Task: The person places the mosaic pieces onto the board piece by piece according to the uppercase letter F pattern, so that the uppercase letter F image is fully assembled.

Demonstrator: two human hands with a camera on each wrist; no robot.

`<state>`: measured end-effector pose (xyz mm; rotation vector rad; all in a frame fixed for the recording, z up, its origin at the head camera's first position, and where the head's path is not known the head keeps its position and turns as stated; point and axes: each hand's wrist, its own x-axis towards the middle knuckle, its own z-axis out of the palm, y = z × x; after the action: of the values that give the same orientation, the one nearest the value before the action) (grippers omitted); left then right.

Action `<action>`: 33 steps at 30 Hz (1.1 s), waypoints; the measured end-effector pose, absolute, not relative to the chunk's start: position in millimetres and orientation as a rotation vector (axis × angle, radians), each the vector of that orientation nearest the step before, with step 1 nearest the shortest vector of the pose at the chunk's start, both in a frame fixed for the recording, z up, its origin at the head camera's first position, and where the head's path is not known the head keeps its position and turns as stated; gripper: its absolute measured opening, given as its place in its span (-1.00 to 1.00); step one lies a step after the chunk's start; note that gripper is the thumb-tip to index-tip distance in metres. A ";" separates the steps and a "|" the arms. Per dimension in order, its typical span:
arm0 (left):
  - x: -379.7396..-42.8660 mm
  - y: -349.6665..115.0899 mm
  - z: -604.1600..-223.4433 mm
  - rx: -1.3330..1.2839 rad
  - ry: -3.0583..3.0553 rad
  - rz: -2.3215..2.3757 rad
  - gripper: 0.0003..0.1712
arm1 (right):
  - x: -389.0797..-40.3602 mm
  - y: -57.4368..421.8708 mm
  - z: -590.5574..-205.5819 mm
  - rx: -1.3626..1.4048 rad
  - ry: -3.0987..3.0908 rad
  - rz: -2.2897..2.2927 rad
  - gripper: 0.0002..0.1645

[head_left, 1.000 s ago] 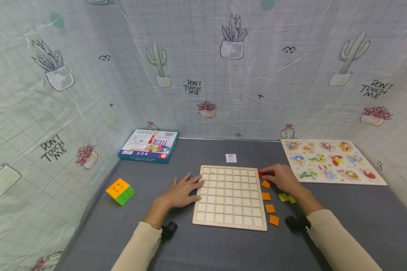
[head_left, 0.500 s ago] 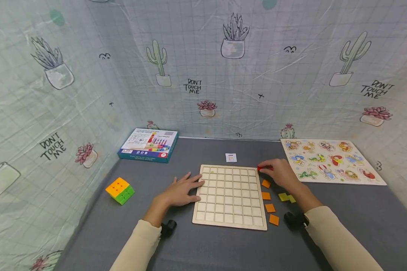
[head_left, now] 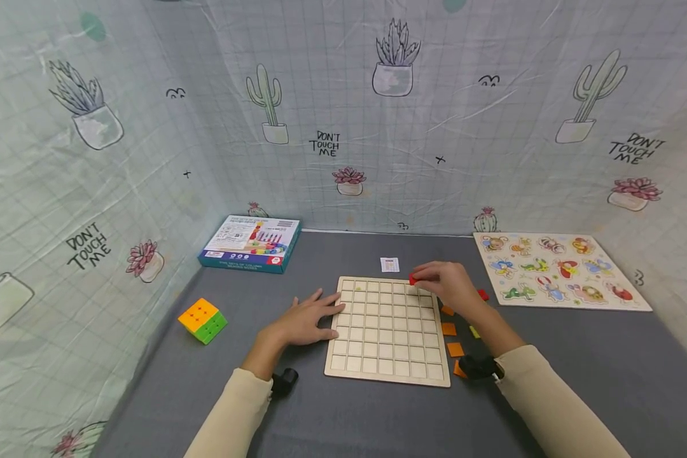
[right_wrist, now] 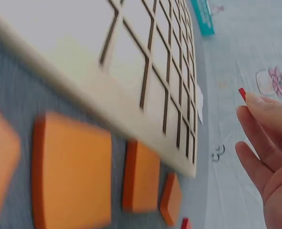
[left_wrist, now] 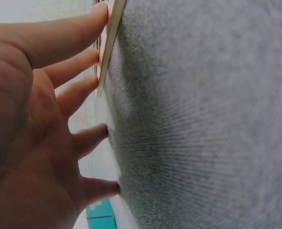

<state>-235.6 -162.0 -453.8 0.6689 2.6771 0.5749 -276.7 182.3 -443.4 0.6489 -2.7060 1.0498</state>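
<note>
A pale wooden grid board (head_left: 386,331) lies flat on the grey cloth in the head view. My right hand (head_left: 449,283) pinches a small red square tile (head_left: 413,279) between thumb and fingertips, over the board's far edge toward its right corner. The same red tile (right_wrist: 242,94) shows edge-on in the right wrist view, above the board. My left hand (head_left: 306,322) is spread at the board's left side. In the left wrist view, its thumb and two fingertips touch the board's edge (left_wrist: 113,36), and the other two fingertips rest on the cloth.
Several orange tiles (head_left: 455,350) line the board's right side, with a yellow-green tile (head_left: 474,331) and another red tile (head_left: 483,294) beyond. A small printed card (head_left: 389,264) lies behind the board. Around stand a puzzle cube (head_left: 203,320), a game box (head_left: 250,243) and an insect picture board (head_left: 561,270).
My right hand has carried the red tile from beside the board's right edge leftward over its far edge. Another red tile now shows beside the right wrist. The left hand stays put.
</note>
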 end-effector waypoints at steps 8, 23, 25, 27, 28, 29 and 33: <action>-235.4 -162.4 -453.8 0.674 2.676 0.589 -0.26 | -274.2 154.3 -447.3 0.654 -2.739 1.164 -0.75; -237.6 -163.5 -458.2 0.662 2.676 0.532 -0.25 | -273.7 105.8 -456.1 0.466 -2.890 1.249 -0.71; -238.1 -163.2 -458.0 0.664 2.674 0.530 -0.25 | -273.6 103.3 -458.1 0.457 -2.898 1.238 -0.72; -238.3 -162.9 -457.4 0.664 2.672 0.536 -0.25 | -274.1 101.2 -460.4 0.458 -2.901 1.223 -0.73; -238.3 -162.8 -457.0 0.663 2.672 0.540 -0.26 | -274.4 100.1 -461.6 0.458 -2.903 1.216 -0.73; -238.2 -162.9 -456.7 0.663 2.673 0.542 -0.26 | -274.9 99.2 -462.8 0.463 -2.904 1.200 -0.73; -237.8 -163.5 -455.7 0.660 2.678 0.541 -0.26 | -276.6 95.2 -465.7 0.445 -2.908 1.151 -0.73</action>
<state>-237.8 -163.5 -455.7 0.6602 2.6781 0.5408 -276.6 95.2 -465.7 0.4446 -2.9076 1.1506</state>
